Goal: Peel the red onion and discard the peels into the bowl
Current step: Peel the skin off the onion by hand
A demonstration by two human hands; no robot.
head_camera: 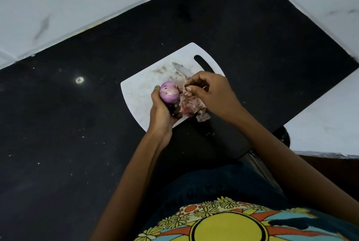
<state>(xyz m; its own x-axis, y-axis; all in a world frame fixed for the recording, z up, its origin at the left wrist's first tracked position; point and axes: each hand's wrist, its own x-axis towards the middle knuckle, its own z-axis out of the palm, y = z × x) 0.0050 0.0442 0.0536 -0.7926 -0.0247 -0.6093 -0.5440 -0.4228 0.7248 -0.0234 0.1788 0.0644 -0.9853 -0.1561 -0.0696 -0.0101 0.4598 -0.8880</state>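
A purple-red onion (169, 92), mostly bare of dry skin, sits in my left hand (161, 113) just above the white cutting board (139, 87). My right hand (210, 93) is right beside the onion, its fingertips pinched on a small scrap of peel near the onion's right side. A heap of pinkish onion peels (191, 105) lies on the board under and between my hands. No bowl is in view.
A knife (181, 68) lies on the board behind my right hand, blade pointing to the far left. The board rests on a black counter (77, 124) bounded by white tiled walls (68, 7) at the back and right. One peel (203, 117) hangs over the board's near edge.
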